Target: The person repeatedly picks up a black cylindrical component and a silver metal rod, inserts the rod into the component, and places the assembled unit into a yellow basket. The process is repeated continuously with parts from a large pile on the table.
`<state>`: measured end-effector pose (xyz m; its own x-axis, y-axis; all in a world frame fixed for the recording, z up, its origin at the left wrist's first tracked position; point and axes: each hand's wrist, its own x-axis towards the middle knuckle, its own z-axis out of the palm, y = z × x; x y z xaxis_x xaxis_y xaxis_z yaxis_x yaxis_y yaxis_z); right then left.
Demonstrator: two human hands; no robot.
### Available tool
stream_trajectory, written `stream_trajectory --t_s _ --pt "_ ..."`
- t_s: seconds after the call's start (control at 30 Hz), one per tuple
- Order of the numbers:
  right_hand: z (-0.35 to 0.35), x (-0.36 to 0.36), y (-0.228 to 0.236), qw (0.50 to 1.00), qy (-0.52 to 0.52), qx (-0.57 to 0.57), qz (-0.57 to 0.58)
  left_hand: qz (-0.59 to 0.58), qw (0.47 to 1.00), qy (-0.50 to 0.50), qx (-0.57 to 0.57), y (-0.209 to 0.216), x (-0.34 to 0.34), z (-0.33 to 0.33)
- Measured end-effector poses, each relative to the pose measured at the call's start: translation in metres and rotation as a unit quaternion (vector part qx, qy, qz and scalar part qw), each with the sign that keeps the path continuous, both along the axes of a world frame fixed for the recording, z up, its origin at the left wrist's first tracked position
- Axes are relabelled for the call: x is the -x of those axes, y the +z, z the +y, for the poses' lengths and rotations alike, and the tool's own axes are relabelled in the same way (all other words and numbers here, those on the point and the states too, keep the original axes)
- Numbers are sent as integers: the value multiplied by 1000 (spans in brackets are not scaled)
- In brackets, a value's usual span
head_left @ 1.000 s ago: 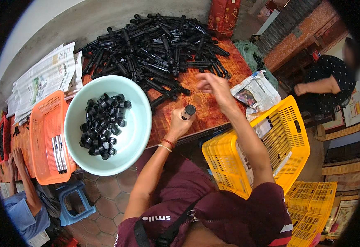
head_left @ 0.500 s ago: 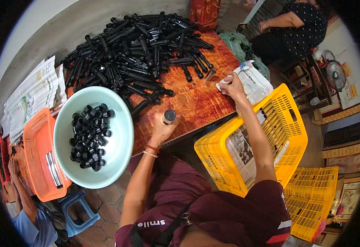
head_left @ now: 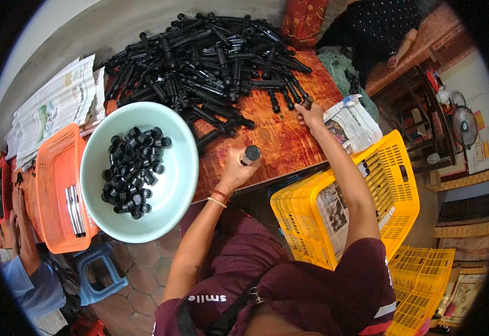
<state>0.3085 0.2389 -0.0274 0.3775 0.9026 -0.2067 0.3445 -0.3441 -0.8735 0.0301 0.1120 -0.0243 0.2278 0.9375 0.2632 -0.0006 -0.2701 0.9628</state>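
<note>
While left hand [head_left: 237, 170] grips capped tube [head_left: 251, 154], right hand [head_left: 312, 116] dark cylinder [head_left: 307, 103], red table [head_left: 282, 141] bears black parts [head_left: 199, 67]; fan [head_left: 464, 126] beyond.

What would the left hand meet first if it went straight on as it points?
Likely the black tubular parts lying ahead, across the red-brown tabletop; the height of the left hand is unclear, so it might pass over them.
</note>
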Motion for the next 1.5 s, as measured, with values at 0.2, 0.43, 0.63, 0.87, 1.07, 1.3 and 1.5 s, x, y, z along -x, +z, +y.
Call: stream_trajectory --t_s 0.2,0.43,0.63,0.87,1.07,1.3,1.5 --pt "-24 -2 11 988 60 -88 -115 -7 1000 -13 -8 0 -1 0" --pt "-118 79 157 908 360 -29 -214 -13 1000 -5 -17 -8 1 2" --pt "-142 119 193 792 525 -90 -296 -24 1000 -5 -14 -10 -1 2" --pt "-141 122 202 766 512 -112 -372 -35 999 -16 -20 -2 -1 2" --pt "-136 132 210 736 532 -104 -407 -26 999 -19 -6 -7 2 2" --pt "-128 132 214 725 557 -76 -397 -31 999 -14 -15 -10 -1 3" --pt "-120 127 210 752 572 -77 -317 -29 999 -19 -4 -5 2 1"
